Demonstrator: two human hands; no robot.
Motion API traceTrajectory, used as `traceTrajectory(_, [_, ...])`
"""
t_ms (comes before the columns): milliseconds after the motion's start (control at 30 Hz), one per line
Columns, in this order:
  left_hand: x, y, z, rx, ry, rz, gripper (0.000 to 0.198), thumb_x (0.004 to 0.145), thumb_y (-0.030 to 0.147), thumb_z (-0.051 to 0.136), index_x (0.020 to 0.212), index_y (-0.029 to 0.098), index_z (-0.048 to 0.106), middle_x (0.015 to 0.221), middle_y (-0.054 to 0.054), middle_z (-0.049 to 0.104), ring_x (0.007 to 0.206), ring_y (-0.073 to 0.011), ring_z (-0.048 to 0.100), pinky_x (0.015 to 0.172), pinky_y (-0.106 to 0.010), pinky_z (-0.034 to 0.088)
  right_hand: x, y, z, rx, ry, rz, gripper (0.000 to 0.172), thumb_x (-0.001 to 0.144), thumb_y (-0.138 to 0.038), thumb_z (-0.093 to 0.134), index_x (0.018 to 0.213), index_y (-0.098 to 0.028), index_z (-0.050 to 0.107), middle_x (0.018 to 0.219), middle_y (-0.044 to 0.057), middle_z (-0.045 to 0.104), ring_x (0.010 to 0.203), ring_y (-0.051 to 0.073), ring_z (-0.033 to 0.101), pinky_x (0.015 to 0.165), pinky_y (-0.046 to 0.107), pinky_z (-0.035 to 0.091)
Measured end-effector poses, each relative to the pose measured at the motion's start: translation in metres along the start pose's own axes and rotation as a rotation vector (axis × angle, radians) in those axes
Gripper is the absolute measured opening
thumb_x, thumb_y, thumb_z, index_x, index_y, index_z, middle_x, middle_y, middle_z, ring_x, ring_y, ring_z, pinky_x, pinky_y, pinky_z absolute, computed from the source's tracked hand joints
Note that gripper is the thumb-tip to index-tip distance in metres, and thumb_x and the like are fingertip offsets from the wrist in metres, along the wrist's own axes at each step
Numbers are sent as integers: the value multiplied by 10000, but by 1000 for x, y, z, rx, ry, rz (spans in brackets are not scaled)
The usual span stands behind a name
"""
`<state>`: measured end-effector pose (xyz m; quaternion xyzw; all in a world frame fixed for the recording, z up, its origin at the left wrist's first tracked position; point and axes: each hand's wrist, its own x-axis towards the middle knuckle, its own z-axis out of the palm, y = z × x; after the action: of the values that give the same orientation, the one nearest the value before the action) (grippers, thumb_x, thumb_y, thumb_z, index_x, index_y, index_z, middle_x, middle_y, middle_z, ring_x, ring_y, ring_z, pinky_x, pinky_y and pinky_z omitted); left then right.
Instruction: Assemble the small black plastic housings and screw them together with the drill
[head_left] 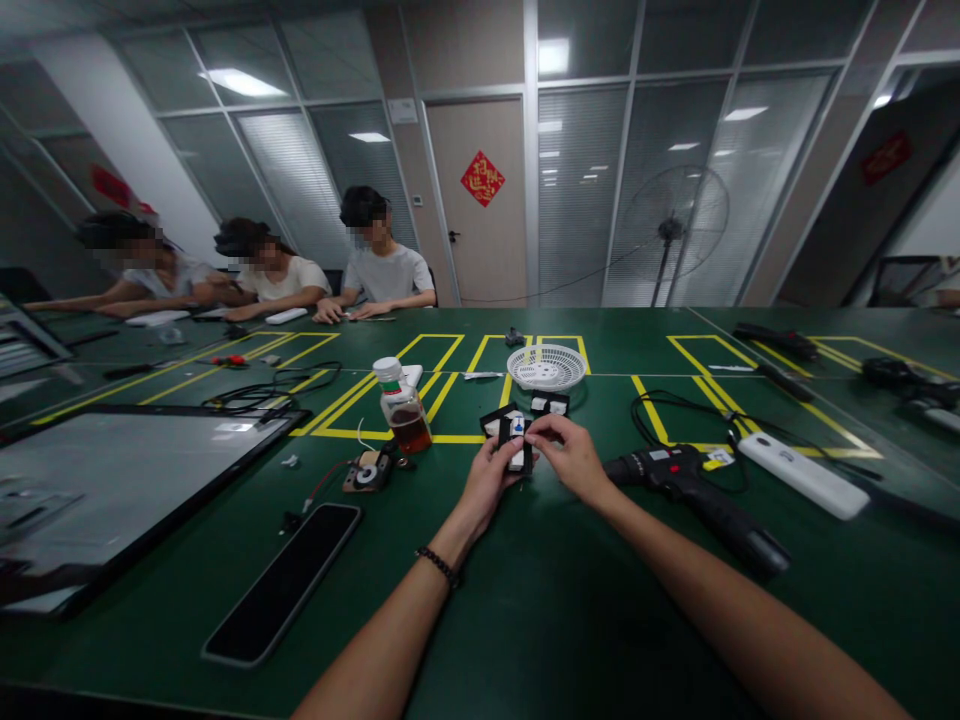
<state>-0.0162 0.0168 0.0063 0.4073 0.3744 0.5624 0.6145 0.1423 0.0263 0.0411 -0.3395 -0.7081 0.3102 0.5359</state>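
Note:
My left hand grips a small black-and-white block with a blue mark on its white face. My right hand is at the block's right side, thumb and forefinger pinched together. What lies between those fingertips is too small to make out. Just behind the block are two similar pieces: a black piece with a white insert and another partly hidden black-and-white piece. A black cordless drill lies on its side to the right of my right hand.
Left of my hands stand a bottle of brown liquid and a small wired part. Nearer lie a phone and a large flat panel. Beyond is a white round basket; a white power strip lies right. Several people sit opposite.

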Motion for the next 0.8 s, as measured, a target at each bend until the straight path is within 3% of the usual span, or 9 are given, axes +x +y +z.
traceTrajectory(133, [0, 0, -1, -1, -6, -39, 453, 758, 410, 710, 1121, 159, 606, 1069, -124, 674, 903, -219, 679, 765, -327, 555, 2, 4, 0, 126, -59, 85, 129, 816, -305, 642, 867, -188, 666, 898, 36, 656, 825, 186, 612, 772, 320, 493])
traceTrajectory(333, [2, -4, -4, 60, 7, 2, 484, 741, 407, 721, 1141, 172, 586, 1043, -103, 674, 894, -207, 665, 742, -316, 550, 2, 16, -3, 529, -134, 423, 227, 679, -281, 780, 833, -176, 651, 847, 21, 661, 762, 158, 610, 730, 296, 477])
traceTrajectory(467, [1, -2, -5, 151, -6, 52, 500, 741, 404, 716, 1167, 189, 564, 1034, -89, 673, 884, -207, 658, 698, -289, 539, 2, 18, -9, 618, -148, 586, 278, 605, -239, 829, 801, -179, 641, 812, -1, 644, 704, 119, 574, 651, 245, 434])
traceTrajectory(633, [0, 0, -5, 202, 3, 124, 525, 725, 379, 734, 1185, 200, 556, 1029, -75, 679, 857, -186, 652, 676, -250, 520, 1, 19, -7, 589, -155, 608, 317, 591, -281, 844, 796, -183, 623, 802, -4, 631, 694, 117, 556, 612, 236, 414])
traceTrajectory(800, [6, 1, -12, 102, 86, 79, 459, 752, 421, 696, 1127, 178, 591, 1007, -80, 679, 818, -183, 664, 668, -273, 538, -1, 25, 2, 430, -121, 480, 371, 679, -376, 783, 944, -181, 611, 828, 13, 617, 706, 134, 562, 605, 247, 425])
